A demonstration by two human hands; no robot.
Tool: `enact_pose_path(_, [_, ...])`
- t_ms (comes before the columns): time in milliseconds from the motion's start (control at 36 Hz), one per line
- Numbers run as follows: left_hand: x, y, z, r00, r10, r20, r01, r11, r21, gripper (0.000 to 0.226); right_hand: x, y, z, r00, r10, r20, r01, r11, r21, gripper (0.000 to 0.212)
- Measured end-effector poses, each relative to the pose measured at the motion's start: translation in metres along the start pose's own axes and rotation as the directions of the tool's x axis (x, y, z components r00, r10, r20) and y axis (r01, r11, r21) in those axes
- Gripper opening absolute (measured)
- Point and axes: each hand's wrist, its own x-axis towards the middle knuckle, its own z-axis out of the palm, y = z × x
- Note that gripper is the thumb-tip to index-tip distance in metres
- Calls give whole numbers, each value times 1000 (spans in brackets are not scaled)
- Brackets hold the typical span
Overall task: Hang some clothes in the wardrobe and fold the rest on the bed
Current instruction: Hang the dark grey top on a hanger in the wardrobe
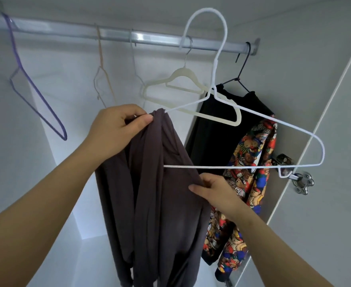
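1. The dark grey garment [149,193] drapes over the left end of a white hanger [242,112], below the wardrobe rail [108,35].
2. My left hand [116,129] pinches its top at the hanger's end.
3. My right hand [216,191] pinches its fabric just under the bottom bar.

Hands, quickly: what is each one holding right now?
Left hand: pinches the dark grey fabric garment at the thin white wire hanger end.
Right hand: pinches that garment's fold.

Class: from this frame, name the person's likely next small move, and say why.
Probably draw the grey garment rightward along the white hanger: it bunches at the hanger's left end, pinched by the left hand and right hand, leaving the right side bare.
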Motion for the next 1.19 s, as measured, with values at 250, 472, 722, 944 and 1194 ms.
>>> enact_pose_path(250, [7,-13,-23,1000,-9,-26,9,1000,19,22,12,32,-10,965,72,-251,-192,848,-494,25])
enact_pose_path(472, [2,-30,-63,993,-8,-119,12,1000,27,48,11,54,-39,909,224,-351,-346,876,-337,20])
enact_pose_path(722, [0,-34,-83,993,2,-116,-3,1000,-13,33,22,-1,-17,962,272,13,-272,962,-8,9])
enact_pose_path(944, [6,-17,-51,1000,5,8,-6,994,112,26,27,-58,49,919,9,394,-64,990,125,17])
enact_pose_path(1194, [3,-4,-46,999,-13,-32,15,997,75,19,31,-68,73,943,-88,322,50,991,124,16])
